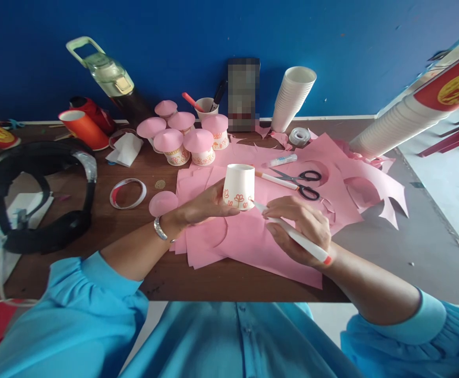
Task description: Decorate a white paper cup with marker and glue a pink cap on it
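Note:
My left hand [210,202] grips a white paper cup [239,181], turned upside down, with red flowers drawn along its lower rim. Between the fingers of my right hand [302,226] is a white marker [300,241] with a red end. Its tip is at the cup's right side, beside a flower. Pink paper sheets [253,241] lie beneath both hands. Just past the cup are black-handled scissors [308,184] and another white marker [278,180]. A pink paper disc or cone [163,203] rests by my left wrist.
Several decorated cups with pink cone tops [200,140] stand at the back. Behind them are a cup of pens [206,107], a bottle [115,79] and a stack of cups [294,97]. Tape rolls [128,193], a glue stick [283,160] and a black headset [44,239] lie around.

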The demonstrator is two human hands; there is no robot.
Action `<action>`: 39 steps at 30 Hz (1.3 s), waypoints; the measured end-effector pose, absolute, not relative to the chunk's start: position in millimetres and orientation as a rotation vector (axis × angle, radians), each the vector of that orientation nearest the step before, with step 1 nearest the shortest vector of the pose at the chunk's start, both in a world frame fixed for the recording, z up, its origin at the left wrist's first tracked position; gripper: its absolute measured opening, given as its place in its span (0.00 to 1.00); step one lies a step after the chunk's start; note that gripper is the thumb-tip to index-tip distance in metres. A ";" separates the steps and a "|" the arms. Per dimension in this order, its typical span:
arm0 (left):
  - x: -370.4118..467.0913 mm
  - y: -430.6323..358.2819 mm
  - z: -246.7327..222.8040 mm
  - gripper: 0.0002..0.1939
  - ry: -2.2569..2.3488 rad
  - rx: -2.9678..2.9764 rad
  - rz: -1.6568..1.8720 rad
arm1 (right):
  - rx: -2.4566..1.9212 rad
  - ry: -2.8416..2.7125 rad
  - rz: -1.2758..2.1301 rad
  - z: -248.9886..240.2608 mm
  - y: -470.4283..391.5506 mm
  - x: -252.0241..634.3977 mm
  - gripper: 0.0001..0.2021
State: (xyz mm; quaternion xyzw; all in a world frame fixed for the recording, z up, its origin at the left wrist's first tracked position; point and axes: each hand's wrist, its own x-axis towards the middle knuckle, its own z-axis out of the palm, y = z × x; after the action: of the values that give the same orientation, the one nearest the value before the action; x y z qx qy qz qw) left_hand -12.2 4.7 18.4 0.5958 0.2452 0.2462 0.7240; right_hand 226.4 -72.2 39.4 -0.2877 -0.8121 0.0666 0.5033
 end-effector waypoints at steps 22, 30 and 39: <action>-5.6 3.0 25.9 0.36 0.497 1.330 0.546 | -0.765 -1.999 0.149 33.7 -71.0 226.9 0.15; -15.0 -0.6 35.8 0.30 0.496 1.435 0.614 | -0.732 -1.974 0.147 35.7 -70.3 230.1 0.15; -15.3 1.4 27.3 0.17 0.492 1.320 0.616 | -0.723 -1.975 0.127 39.0 -73.7 225.3 0.12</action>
State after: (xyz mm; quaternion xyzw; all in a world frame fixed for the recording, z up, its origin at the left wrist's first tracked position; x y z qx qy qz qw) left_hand -15.3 1.4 27.3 0.5968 0.2226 0.2786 0.7188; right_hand 225.3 -73.7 39.0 -0.2983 -0.8148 0.0524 0.4943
